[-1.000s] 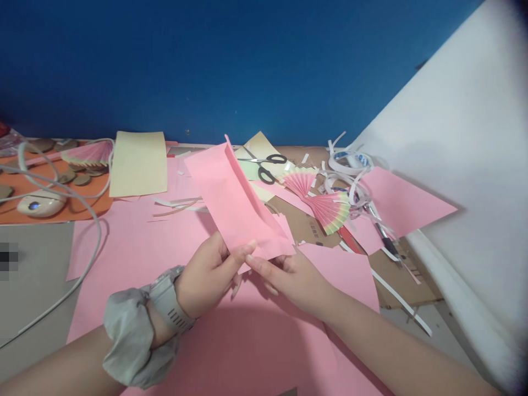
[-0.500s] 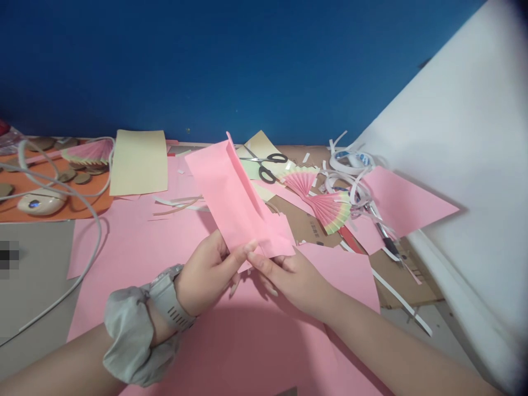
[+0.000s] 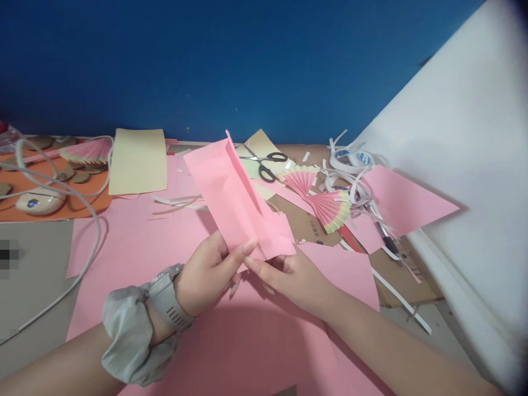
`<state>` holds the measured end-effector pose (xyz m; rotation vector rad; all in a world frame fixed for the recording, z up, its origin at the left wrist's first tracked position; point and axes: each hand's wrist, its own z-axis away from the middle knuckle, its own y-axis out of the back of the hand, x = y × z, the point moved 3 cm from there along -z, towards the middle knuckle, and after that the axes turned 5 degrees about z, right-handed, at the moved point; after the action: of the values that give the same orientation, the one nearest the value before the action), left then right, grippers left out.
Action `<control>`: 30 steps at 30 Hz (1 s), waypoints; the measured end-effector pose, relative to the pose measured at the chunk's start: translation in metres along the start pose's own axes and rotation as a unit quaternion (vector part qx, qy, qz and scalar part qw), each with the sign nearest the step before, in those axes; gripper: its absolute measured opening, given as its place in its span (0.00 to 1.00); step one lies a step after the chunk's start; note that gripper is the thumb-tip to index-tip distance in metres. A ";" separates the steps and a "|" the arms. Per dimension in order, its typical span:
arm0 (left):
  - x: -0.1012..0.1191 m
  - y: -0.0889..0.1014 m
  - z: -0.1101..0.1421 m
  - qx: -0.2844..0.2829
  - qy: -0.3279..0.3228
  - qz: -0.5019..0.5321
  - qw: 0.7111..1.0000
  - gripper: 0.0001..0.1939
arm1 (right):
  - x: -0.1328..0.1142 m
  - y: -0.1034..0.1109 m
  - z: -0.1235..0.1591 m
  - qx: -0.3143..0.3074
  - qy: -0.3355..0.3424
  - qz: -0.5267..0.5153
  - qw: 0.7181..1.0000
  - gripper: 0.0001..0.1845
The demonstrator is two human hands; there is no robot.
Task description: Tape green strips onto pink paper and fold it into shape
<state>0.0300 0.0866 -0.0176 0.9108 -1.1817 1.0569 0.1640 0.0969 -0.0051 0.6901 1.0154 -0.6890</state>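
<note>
A folded piece of pink paper (image 3: 231,192) tilts up over the table, its lower end pinched between both hands. My left hand (image 3: 210,269), with a grey watch and a grey scrunchie on the wrist, is closed on the lower left edge, thumb on top. My right hand (image 3: 292,278) closes on the lower right corner, its thumb near the left thumb and some fingers hidden behind the paper. Beneath the hands lies a large pink sheet (image 3: 144,242). Scissors (image 3: 268,165) with black handles lie just behind the folded paper.
Pleated pink-and-yellow paper fans (image 3: 330,206) lie right of the scissors, beside white paper strips (image 3: 350,165) and a pen (image 3: 390,242). A pink sheet (image 3: 406,201) leans at the white wall. Left are a pale yellow sheet (image 3: 138,162), a white cable (image 3: 97,236) and an orange sheet (image 3: 97,203).
My right thumb has shifted slightly down and left along the paper's lower edge. Both hands still hold the folded pink paper in nearly the same place.
</note>
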 end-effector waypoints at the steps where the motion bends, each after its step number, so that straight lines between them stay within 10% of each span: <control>1: 0.001 0.000 0.000 0.001 0.002 0.005 1.000 0.22 | -0.001 0.000 0.000 0.000 0.004 -0.001 1.000 0.18; 30: 0.000 -0.001 -0.001 -0.002 0.015 -0.009 1.000 0.25 | 0.000 0.000 -0.001 -0.003 -0.006 -0.010 1.000 0.22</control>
<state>0.0312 0.0870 -0.0179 0.8980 -1.1480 1.0493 0.1638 0.0975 -0.0048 0.6704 1.0131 -0.7063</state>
